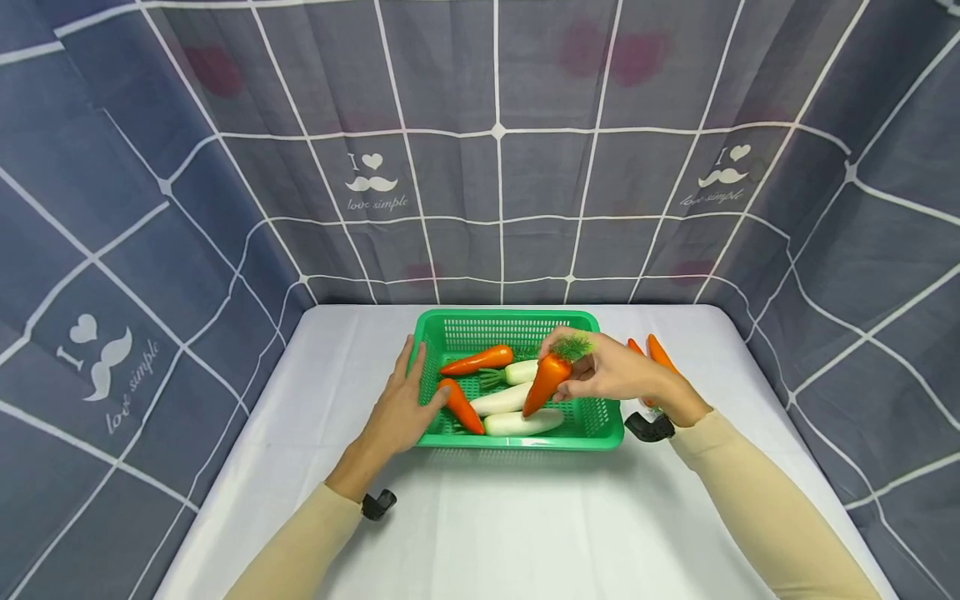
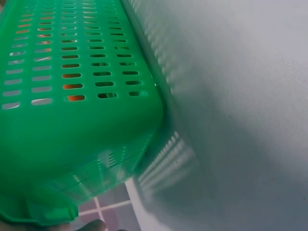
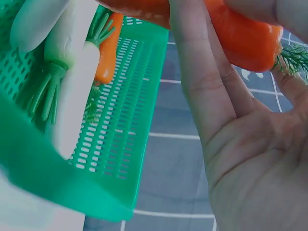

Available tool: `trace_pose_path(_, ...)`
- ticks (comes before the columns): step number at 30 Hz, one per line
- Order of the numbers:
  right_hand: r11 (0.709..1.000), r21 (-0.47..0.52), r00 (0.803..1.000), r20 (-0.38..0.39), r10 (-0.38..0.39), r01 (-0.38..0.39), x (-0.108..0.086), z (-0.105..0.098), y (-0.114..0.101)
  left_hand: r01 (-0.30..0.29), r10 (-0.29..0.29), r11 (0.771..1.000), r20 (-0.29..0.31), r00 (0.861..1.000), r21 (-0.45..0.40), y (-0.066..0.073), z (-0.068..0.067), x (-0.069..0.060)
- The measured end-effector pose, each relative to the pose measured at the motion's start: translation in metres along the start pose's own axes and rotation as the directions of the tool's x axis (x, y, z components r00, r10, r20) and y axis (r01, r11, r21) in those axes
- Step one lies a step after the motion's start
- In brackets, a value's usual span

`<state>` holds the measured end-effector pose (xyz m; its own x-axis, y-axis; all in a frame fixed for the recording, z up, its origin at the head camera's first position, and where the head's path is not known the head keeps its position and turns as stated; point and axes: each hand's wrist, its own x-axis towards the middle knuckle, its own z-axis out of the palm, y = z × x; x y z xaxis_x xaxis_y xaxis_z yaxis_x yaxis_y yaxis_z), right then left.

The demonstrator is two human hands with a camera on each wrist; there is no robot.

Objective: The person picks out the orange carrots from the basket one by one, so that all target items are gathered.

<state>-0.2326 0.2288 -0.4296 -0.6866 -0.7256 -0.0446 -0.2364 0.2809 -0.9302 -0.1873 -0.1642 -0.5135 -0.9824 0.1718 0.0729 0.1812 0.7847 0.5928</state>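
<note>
My right hand point(image 1: 596, 367) holds an orange carrot point(image 1: 546, 385) with a feathery green top above the green basket point(image 1: 517, 443). In the right wrist view the fingers lie across the carrot point(image 3: 245, 41), its leafy end to the right. Beside the basket's left rim is my left hand point(image 1: 401, 408), fingers extended along the outside and thumb pointing inward. Inside lie two carrots, one at the back point(image 1: 476, 361) and one at the left point(image 1: 461, 407), with white radishes point(image 1: 523, 422) between them. The left wrist view shows mostly the basket's slotted wall point(image 2: 72, 72).
More carrots point(image 1: 662, 354) lie on the white tablecloth point(image 1: 465, 517) to the right of the basket, partly hidden by my right arm. Grey-blue curtains point(image 1: 450, 183) with white grid lines enclose the table at the back and both sides.
</note>
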Motion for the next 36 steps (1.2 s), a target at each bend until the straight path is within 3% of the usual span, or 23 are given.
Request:
trace_pose_path(10,0.995,0.065,0.995,-0.066,-0.077,0.082,-0.025,-0.011,0.007,0.019,-0.018,1.000,0.010,1.000,-0.007,0.001,-0.003,0.001)
trace_pose_path(17,0.995,-0.014,0.979,-0.182,-0.095,0.094,-0.045,-0.019,0.013,0.028,-0.028,1.000,0.027,0.999,-0.014,0.000,-0.001,-0.001)
trace_pose_path(23,0.972,-0.230,0.942,-0.311,-0.128,0.056,-0.063,-0.030,0.016,0.022,-0.021,1.000,0.014,1.000,-0.017,0.000,0.000,-0.001)
trace_pose_path(25,0.965,-0.255,0.929,-0.338,-0.148,0.061,-0.068,-0.032,0.018,0.016,-0.016,1.000,0.008,1.000,-0.015,-0.001,0.000,-0.001)
trace_pose_path(31,0.982,-0.184,0.900,-0.422,-0.106,0.029,-0.075,-0.034,0.023,0.021,-0.021,1.000,0.019,1.000,-0.007,-0.001,-0.001,-0.001)
trace_pose_path(36,0.994,-0.101,0.851,-0.524,-0.026,-0.032,-0.080,-0.032,0.023,0.008,-0.007,1.000,0.010,1.000,-0.018,-0.001,-0.001,-0.001)
